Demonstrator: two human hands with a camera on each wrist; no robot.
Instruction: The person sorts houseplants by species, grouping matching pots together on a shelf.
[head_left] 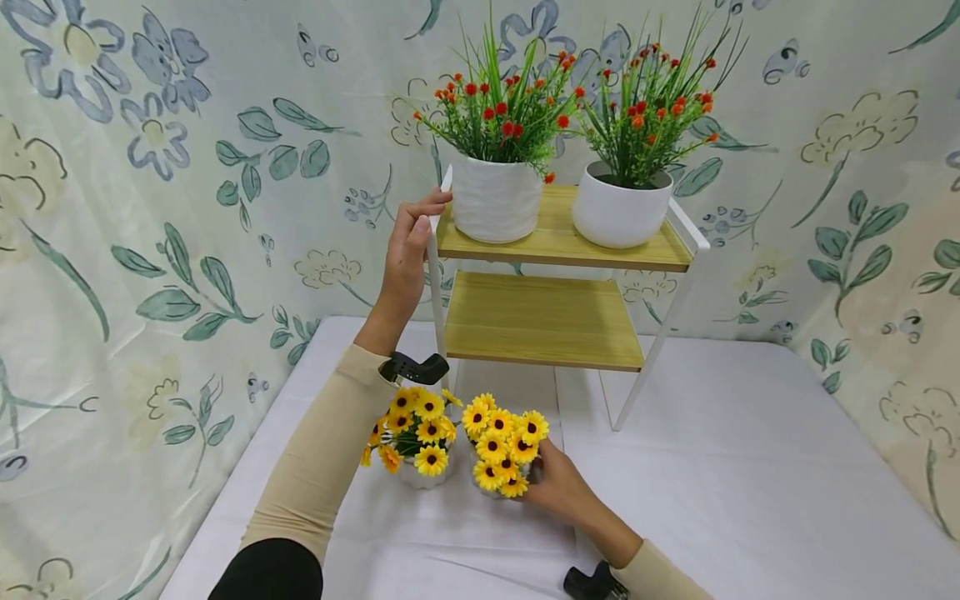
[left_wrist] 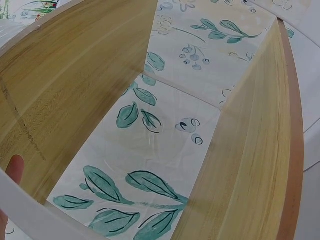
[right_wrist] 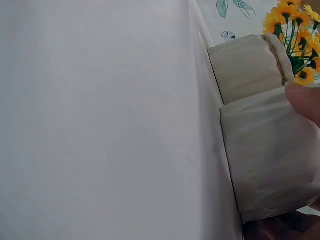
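Observation:
A white-framed shelf (head_left: pixel 437 275) with two wooden boards stands on the table. My left hand (head_left: pixel 411 237) grips its upper left frame post; in the left wrist view one fingertip (left_wrist: pixel 15 168) shows over the white bar (left_wrist: pixel 35 215), with the boards' undersides beyond. Two small pots of yellow flowers sit in front of the shelf. My right hand (head_left: pixel 557 485) holds the right pot (head_left: pixel 501 450) from its right side. In the right wrist view a finger (right_wrist: pixel 305 100) lies on that pale wrapped pot (right_wrist: pixel 270 155). The left pot (head_left: pixel 414 433) stands beside it, touching.
Two white pots with red and orange flowers (head_left: pixel 497 196) (head_left: pixel 621 208) stand on the top board. The lower board (head_left: pixel 540 321) holds nothing. A white cloth (head_left: pixel 750 467) covers the table, and a floral curtain (head_left: pixel 150 208) hangs behind and at both sides.

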